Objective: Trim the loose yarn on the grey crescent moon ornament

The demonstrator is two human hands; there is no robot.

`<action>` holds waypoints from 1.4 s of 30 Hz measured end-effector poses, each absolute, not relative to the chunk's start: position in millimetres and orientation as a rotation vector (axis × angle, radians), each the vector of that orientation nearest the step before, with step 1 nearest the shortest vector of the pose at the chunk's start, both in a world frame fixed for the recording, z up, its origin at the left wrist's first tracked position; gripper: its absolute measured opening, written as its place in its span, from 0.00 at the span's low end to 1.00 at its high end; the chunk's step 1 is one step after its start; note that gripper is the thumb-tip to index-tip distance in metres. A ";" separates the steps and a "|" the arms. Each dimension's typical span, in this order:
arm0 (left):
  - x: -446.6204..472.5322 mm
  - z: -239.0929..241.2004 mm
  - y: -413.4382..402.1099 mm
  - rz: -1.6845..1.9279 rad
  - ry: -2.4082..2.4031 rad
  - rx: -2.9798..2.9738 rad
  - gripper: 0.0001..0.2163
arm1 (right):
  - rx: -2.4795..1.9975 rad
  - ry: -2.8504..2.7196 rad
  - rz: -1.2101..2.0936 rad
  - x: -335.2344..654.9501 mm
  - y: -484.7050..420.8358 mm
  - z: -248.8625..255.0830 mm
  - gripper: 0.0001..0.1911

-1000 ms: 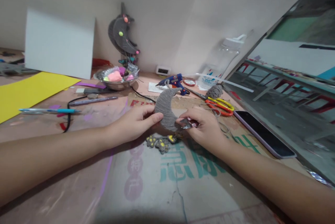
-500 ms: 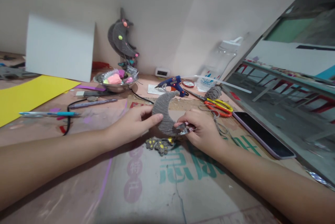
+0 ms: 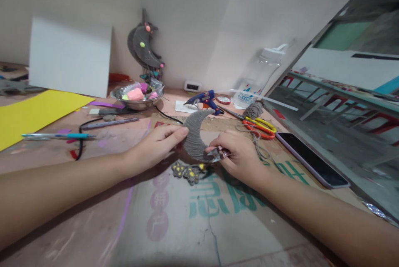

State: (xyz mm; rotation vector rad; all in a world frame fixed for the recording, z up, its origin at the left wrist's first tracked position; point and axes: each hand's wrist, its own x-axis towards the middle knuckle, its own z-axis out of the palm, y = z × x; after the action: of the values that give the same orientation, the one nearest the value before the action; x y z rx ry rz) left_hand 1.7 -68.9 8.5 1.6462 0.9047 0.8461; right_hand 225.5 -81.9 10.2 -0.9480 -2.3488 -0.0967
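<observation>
A crescent moon shape wrapped in grey twine (image 3: 195,134) stands upright over the table between my hands. My left hand (image 3: 156,145) pinches its left edge with thumb and fingers. My right hand (image 3: 238,152) is closed near the crescent's lower tip, gripping a small shiny tool (image 3: 218,155) whose tip points at the twine. Small yellow-and-grey flower pieces (image 3: 187,171) lie on the printed cardboard just below the crescent.
A blue glue gun (image 3: 205,100), twine ball (image 3: 254,110), orange-yellow scissors (image 3: 260,127) and a phone (image 3: 311,159) lie to the right. A metal bowl of coloured bits (image 3: 137,96), pens (image 3: 56,135), a yellow sheet (image 3: 31,111) and a finished dark moon (image 3: 145,48) are at the left and back.
Both hands and the crescent have shifted slightly left and down in the picture. The grips look the same.
</observation>
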 end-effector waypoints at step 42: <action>0.4 8.3 -67.3 0.917 0.962 1.829 0.13 | -0.921 -2.493 -0.220 223.0 -82.6 7.6 0.11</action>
State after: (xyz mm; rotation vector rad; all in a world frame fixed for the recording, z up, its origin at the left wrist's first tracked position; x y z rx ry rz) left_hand 0.4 -67.3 8.3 1.8285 0.9615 0.9171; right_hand 223.0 -82.6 7.6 -0.9205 -2.4929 -0.2198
